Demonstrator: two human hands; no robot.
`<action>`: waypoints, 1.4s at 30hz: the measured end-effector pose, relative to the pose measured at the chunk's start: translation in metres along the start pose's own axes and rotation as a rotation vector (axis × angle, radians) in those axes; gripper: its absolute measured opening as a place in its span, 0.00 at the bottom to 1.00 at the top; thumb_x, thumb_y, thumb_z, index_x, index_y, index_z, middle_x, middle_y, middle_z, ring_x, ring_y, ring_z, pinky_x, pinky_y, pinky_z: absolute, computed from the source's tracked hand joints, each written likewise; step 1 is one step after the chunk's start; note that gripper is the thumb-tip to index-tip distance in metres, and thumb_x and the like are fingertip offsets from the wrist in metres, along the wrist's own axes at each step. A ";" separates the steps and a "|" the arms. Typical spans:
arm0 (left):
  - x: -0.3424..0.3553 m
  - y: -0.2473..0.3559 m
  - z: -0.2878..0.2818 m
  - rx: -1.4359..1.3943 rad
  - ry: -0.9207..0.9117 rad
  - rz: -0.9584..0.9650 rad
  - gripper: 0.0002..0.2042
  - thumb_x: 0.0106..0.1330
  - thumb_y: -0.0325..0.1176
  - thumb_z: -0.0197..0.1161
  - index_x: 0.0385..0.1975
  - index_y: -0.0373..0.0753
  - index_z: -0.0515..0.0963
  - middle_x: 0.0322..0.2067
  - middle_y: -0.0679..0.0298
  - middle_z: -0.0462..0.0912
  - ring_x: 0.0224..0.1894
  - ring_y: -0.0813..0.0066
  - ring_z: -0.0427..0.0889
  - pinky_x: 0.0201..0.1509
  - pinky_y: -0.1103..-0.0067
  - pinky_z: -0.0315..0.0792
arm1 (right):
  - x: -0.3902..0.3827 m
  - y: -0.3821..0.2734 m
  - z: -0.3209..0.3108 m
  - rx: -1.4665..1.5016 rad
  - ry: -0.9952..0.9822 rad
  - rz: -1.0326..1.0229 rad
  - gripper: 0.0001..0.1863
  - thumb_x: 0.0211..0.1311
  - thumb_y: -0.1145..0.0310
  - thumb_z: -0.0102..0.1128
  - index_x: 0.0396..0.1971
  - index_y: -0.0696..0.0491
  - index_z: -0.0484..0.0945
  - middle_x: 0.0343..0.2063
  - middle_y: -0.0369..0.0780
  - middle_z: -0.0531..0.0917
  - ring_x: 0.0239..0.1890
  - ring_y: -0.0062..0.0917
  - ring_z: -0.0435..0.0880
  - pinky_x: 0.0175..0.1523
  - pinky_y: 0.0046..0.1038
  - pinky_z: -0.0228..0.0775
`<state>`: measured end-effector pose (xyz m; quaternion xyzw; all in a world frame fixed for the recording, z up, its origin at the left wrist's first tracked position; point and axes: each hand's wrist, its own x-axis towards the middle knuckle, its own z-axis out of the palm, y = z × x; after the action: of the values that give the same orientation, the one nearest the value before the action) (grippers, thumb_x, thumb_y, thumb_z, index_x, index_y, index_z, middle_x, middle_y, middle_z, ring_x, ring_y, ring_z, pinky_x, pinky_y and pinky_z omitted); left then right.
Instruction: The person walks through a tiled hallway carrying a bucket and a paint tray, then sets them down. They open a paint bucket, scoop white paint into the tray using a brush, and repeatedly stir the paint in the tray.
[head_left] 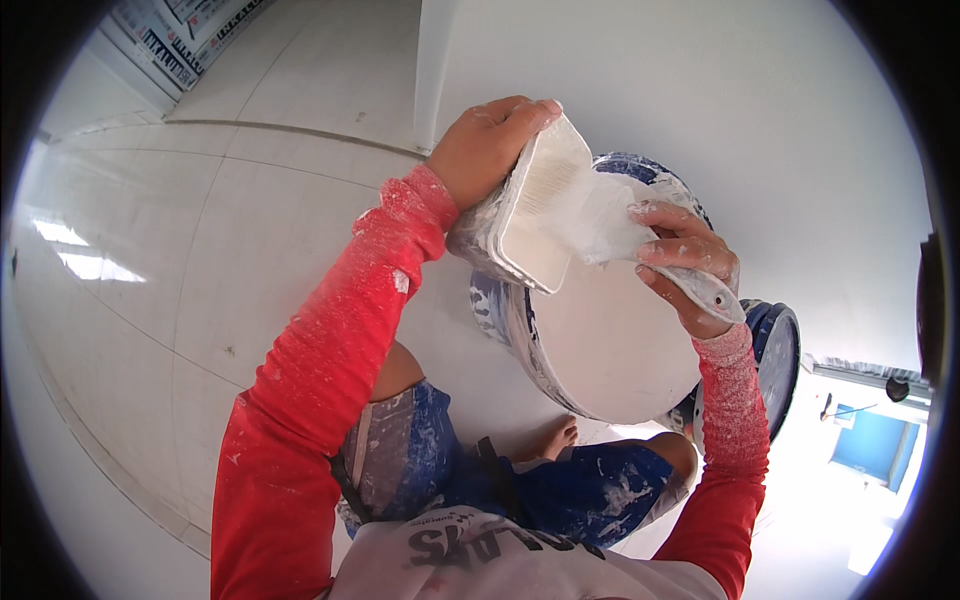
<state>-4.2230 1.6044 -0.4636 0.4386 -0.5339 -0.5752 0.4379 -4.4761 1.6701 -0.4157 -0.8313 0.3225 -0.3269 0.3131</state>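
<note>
My left hand (485, 150) is closed on the upper edge of a rectangular plastic container (482, 238), smeared with white paint. The container is tilted, its opening facing right, above a large blue-and-white bucket (535, 375). White paint (620, 345) lies inside the bucket. In my right hand (690, 245) is a wide paintbrush (605, 220), its handle end sticking out below my fingers. Thick white paint coats the brush, and its head reaches into the container's mouth. The bristle tips are hard to make out there. Paint spots both my red sleeves.
A second dark blue bucket (778, 355) stands right of the large one, partly hidden by my right arm. A white wall (700, 80) rises close behind the buckets. Pale tiled floor (140, 240) spreads to the left, with printed wrapped material (195, 40) at the far left. My bent legs are near the bucket.
</note>
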 end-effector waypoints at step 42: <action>0.003 -0.007 -0.005 0.158 -0.080 0.119 0.18 0.69 0.46 0.48 0.44 0.39 0.77 0.38 0.61 0.81 0.37 0.69 0.79 0.44 0.78 0.71 | -0.044 0.029 -0.015 -0.206 -0.049 0.437 0.10 0.56 0.73 0.61 0.38 0.57 0.79 0.35 0.40 0.83 0.32 0.21 0.83 0.36 0.23 0.75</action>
<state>-4.2195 1.6004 -0.4708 0.4161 -0.6195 -0.5215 0.4136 -4.5225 1.6802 -0.4428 -0.7769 0.5188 -0.1967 0.2977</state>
